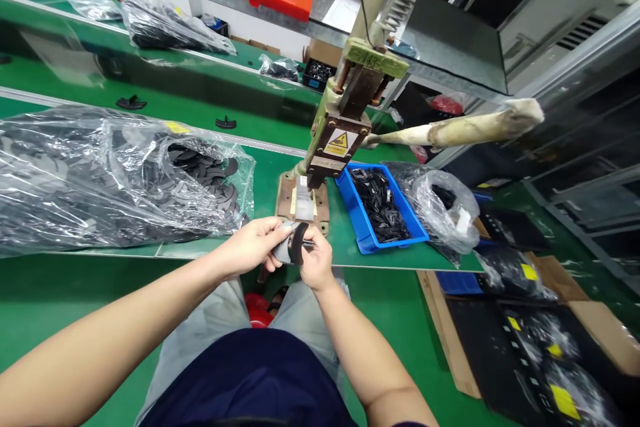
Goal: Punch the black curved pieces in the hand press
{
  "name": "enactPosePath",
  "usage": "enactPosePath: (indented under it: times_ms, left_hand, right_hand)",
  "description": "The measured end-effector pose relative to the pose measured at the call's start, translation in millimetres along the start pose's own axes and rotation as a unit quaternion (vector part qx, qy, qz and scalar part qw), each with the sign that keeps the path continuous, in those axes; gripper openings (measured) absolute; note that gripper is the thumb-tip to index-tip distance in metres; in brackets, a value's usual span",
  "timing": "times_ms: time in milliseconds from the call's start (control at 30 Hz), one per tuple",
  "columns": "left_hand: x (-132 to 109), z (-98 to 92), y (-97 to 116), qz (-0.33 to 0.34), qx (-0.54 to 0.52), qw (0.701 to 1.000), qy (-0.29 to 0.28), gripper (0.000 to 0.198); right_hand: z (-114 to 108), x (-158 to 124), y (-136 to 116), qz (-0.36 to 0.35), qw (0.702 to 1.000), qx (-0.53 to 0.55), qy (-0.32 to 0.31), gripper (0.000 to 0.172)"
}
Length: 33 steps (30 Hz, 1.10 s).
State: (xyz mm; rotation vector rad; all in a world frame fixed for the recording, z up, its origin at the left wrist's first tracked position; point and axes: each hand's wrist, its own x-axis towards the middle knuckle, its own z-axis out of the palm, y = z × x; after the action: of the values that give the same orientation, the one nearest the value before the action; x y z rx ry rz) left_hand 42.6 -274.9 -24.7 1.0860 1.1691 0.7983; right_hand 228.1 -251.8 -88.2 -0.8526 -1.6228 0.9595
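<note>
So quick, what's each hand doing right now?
Left hand: closed on a small curved black plastic part.
Right hand: closed, pinching the same part.

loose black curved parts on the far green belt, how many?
2. One loose black part lies at the left of the green belt; the other lies further right, toward the press. Bags could hide more.

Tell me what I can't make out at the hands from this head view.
- Black curved part: mostly covered by the fingers of the left hand and right hand; its full shape is hidden.
- Small pieces in the blue tray: too small to tell apart.
- Black pieces in the big clear bag: blurred by plastic glare.
- Press: its top is cut off by the upper edge.
</note>
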Motion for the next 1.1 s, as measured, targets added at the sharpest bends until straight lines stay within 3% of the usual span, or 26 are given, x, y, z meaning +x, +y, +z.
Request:
enactPosePath:
  times_ms: [167, 333, 400, 467, 533, 633, 1000, 1100]
  left_hand:
    - [10.5, -0.1, -3.8, -0.023, -0.027, 0.999, -0.01, 0.056]
    - [20.9, -12.1, -8.5, 0.023, 0.04, 0.999, 0.021, 0.052]
    - [19.4, -16.2, -9.6, 0.066, 0.084, 0.993, 0.057, 0.045]
    - [14.5, -17.8, -9.6, 0.143, 0.157, 0.969, 0.123, 0.037]
    - [8.7, -16.8, -8.8, 0.231, 0.247, 0.926, 0.17, 0.031]
    - [5.0, -12.0, -9.6, 0.294, 0.323, 0.886, 0.157, 0.031]
    - [24.3, -1.9, -37.3, 0.23, 0.179, 0.946, 0.142, 0.048]
    - [22.8, -0.5, -35.7, 0.2, 0.073, 0.965, 0.153, 0.042]
  right_hand:
    - [-4.0, 0.1, -2.1, -0.02, 0.999, -0.044, -0.005, 0.016]
    - [-19.5, 10.2, -5.6, -0.076, 0.987, -0.126, -0.063, 0.014]
    - [-25.4, 12.5, -5.9, -0.103, 0.978, -0.159, -0.088, 0.013]
    - [-28.8, 13.4, -5.5, -0.125, 0.969, -0.187, -0.107, 0.013]
    - [-29.8, 13.8, -4.9, -0.14, 0.961, -0.208, -0.119, 0.013]
    - [-29.4, 14.6, -4.9, -0.159, 0.951, -0.228, -0.133, 0.014]
    - [-32.3, 9.8, -14.0, -0.22, 0.938, -0.238, -0.126, 0.015]
    - [-31.6, 11.3, -17.4, -0.224, 0.942, -0.227, -0.106, 0.015]
